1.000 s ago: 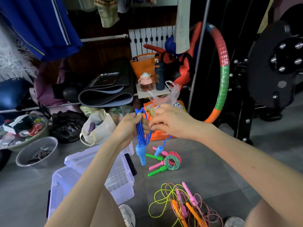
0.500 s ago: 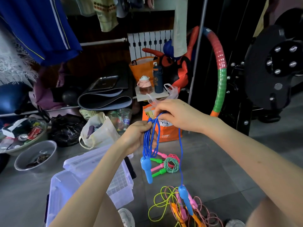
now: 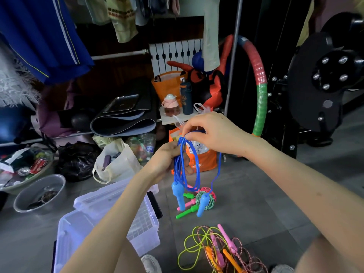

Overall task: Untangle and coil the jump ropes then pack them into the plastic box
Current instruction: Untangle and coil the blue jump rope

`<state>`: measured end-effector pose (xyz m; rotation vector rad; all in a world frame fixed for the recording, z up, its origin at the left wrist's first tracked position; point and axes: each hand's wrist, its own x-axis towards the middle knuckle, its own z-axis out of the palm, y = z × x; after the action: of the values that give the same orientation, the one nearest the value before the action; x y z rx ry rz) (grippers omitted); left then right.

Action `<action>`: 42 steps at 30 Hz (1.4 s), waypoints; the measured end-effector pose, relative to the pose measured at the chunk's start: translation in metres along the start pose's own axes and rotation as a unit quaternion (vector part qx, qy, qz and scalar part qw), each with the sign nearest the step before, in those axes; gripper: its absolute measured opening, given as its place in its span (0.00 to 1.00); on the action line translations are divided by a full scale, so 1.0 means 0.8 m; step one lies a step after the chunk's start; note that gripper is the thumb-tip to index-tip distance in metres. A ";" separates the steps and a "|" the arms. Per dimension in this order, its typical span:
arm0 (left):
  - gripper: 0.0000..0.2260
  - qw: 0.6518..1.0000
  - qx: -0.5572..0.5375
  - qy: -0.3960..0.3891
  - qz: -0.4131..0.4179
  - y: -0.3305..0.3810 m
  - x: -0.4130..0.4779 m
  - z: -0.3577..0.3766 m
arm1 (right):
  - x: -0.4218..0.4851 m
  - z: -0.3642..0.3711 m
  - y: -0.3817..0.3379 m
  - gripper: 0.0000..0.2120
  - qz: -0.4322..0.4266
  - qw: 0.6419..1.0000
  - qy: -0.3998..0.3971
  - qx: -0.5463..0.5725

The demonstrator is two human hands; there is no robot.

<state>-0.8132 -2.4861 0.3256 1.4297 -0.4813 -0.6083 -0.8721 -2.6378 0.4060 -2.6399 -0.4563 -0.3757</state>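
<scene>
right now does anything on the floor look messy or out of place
Yes: the yellow, pink and orange jump ropes lie in a loose tangle at the bottom of the view, uncoiled, unlike the neat green and pink coil behind the blue rope.

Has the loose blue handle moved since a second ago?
Yes. The loose blue handle dropped from beside the hands and now hangs in front of the coiled green-pink rope on the floor, below the right hand.

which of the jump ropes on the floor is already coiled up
The green-and-pink jump rope with green and pink handles, beyond the clear plastic box, is wound into a tight ring. The yellow, orange and pink ropes nearest the person lie in a loose tangle.
</scene>
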 end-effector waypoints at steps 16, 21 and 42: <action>0.12 0.985 -0.170 0.012 -0.030 0.015 -0.016 0.008 | -0.002 -0.002 0.006 0.05 0.008 0.999 0.000 0.045; 0.13 0.967 -0.195 0.163 -0.007 0.017 0.012 -0.010 | -0.017 -0.013 0.000 0.05 0.004 1.000 -0.009 -0.024; 0.14 0.992 -0.098 0.081 0.016 0.036 -0.008 0.009 | -0.004 -0.021 -0.013 0.08 -0.009 0.992 0.008 -0.123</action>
<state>-0.8197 -2.4867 0.3552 1.2689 -0.3068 -0.4952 -0.8821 -2.6374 0.4237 -2.8697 -0.4562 -0.4854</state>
